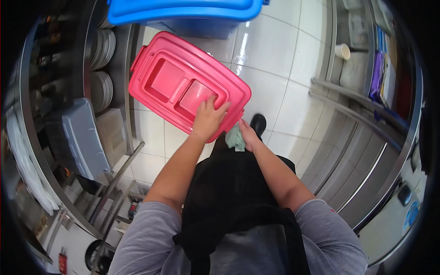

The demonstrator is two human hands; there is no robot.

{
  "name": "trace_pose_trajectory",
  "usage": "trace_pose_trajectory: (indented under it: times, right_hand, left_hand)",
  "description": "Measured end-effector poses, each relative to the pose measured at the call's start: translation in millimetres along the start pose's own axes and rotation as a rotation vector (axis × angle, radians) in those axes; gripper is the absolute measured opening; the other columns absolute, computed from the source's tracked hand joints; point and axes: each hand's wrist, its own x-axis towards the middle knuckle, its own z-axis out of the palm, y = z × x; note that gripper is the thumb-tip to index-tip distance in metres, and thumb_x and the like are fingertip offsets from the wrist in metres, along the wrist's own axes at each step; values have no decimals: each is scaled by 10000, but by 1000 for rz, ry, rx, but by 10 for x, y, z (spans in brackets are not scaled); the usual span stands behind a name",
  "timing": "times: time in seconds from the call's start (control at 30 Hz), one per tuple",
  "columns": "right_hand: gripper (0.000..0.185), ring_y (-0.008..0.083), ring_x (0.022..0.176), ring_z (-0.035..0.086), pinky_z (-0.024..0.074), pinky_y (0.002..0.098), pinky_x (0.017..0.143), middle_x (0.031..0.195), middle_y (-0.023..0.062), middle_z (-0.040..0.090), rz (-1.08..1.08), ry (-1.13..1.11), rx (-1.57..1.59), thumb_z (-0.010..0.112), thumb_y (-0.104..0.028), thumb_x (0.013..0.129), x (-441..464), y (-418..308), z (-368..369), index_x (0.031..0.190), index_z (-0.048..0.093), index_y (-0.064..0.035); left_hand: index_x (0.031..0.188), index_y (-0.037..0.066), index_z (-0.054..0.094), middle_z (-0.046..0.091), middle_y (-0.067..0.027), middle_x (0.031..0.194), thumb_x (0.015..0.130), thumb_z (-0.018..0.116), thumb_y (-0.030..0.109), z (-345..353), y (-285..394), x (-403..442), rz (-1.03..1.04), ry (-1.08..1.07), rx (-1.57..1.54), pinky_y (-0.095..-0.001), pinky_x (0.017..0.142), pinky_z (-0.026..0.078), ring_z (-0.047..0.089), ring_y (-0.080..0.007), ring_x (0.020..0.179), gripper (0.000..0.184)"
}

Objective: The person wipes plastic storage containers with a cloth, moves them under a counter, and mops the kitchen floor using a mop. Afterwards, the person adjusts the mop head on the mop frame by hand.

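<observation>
A pink plastic storage box lid (158, 48), with two rectangular recesses in its top, lies tilted in front of my body. Whatever is beneath it is hidden. My left hand (208, 117) rests on the lid at its near recess, fingers spread apart. At the lid's near right corner is my right hand (249, 135), closed around a pale green cloth (234, 139). Its fingertips sit at the lid's edge, partly hidden.
A blue lidded bin (183, 11) stands just beyond the pink lid. On the left, metal shelves hold stacked plates (104, 48) and a grey plastic container (85, 137). A right-hand rack carries a cup (342, 52). The floor (270, 46) is white tile.
</observation>
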Motion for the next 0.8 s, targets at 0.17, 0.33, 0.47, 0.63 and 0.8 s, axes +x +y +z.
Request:
trace_pose_trajectory:
  times: [0.17,0.33,0.47,0.63,0.8]
  right_hand:
    - [634,259,1233,412,338,368,1009,1354,176,416,89,6,213,453,-444,935,-242,-296,348,1371,307,-8]
    - [658,269,1196,448,355,360,988,1315,203,443,-58,-80,130,461,-486,919,17,-59,203,1324,344,19]
    - [693,325,1140,510,376,375,958,1216,255,518,-192,29,67,452,-524,906,96,24,330,1273,368,58]
    - [680,270,1169,478,353,347,982,1237,231,497,-199,-55,153,464,-508,908,43,-93,170,1292,374,46]
    - [747,321,1015,593,440,368,879,1095,243,600,-325,243,-40,514,-596,833,-16,-459,-482,1173,505,69]
  left_hand:
    - [1320,145,434,428,-237,1281,772,673,249,-136,-171,48,-48,-19,8,-454,936,375,442,-375,1122,607]
    - [1205,4,535,553,-256,1168,877,517,275,-674,-1713,91,-707,791,205,-432,932,403,547,-372,1054,426]
    - [1266,116,492,533,-112,1258,886,320,596,-287,-2169,-426,-1107,475,-1008,-448,936,431,521,-300,1121,636]
    - [1304,126,434,499,-67,1296,895,243,587,-35,-1486,-199,-950,502,-1419,-505,958,432,499,-287,1156,645]
    - [1333,113,413,451,-118,1342,900,104,623,108,-704,-35,-995,570,-1374,-556,978,416,448,-332,1219,737]
